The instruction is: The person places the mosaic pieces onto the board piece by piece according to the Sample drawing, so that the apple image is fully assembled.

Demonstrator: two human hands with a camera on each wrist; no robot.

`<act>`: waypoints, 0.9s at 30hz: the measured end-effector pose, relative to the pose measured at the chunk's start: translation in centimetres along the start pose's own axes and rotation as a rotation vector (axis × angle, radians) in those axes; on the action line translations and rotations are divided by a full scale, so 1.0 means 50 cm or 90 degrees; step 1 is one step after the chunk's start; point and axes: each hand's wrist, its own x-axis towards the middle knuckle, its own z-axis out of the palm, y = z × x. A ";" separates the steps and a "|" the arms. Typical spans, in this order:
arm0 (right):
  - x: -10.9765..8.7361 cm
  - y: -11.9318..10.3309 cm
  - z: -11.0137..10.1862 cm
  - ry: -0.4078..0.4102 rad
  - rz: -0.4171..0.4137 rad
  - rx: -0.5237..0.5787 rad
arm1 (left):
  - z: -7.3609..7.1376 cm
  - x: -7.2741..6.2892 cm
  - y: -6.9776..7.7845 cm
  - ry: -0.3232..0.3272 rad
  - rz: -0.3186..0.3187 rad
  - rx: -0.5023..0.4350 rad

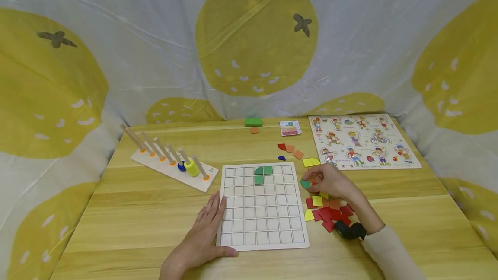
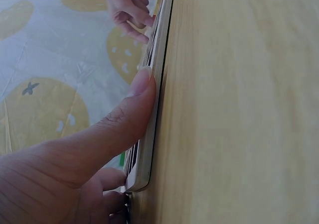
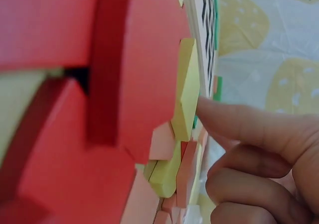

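Observation:
A white wooden grid board [image 1: 271, 213] lies in the middle of the table. Three green pieces [image 1: 258, 179] sit in its upper squares, one of them with a rounded corner. My left hand [image 1: 202, 232] rests along the board's left edge, fingers straight, the thumb [image 2: 142, 92] against its near edge. To the right of the board, my right hand [image 1: 328, 180] pinches a green rounded tile [image 1: 305, 183] between thumb and fingers, above the loose pile. In the right wrist view most of that tile is hidden behind the fingers and a yellow tile [image 3: 186, 92].
Red tiles [image 1: 324, 214] and other loose ones crowd the board's right side. Left stands a peg stand [image 1: 202, 182] with upright rods. Behind are a green block stack [image 1: 253, 122], a small pattern card [image 1: 290, 128] and a picture puzzle [image 1: 363, 141].

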 end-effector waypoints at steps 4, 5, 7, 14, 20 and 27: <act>0.001 -0.005 0.000 0.011 0.002 0.002 | -0.001 0.000 0.000 -0.008 -0.007 0.000; 0.002 -0.007 0.001 0.015 0.004 -0.001 | -0.001 0.000 0.001 -0.010 -0.009 -0.002; 0.003 -0.008 0.001 0.022 0.011 -0.007 | -0.002 -0.001 0.001 -0.011 -0.010 -0.003; 0.003 -0.006 -0.003 0.049 0.034 -0.019 | -0.001 -0.001 0.003 0.002 0.003 -0.001; 0.005 -0.003 -0.006 0.023 0.001 -0.007 | -0.002 -0.002 0.002 -0.001 -0.002 -0.002; 0.008 -0.007 -0.002 0.026 0.001 0.006 | 0.000 -0.001 0.000 0.000 -0.002 0.003</act>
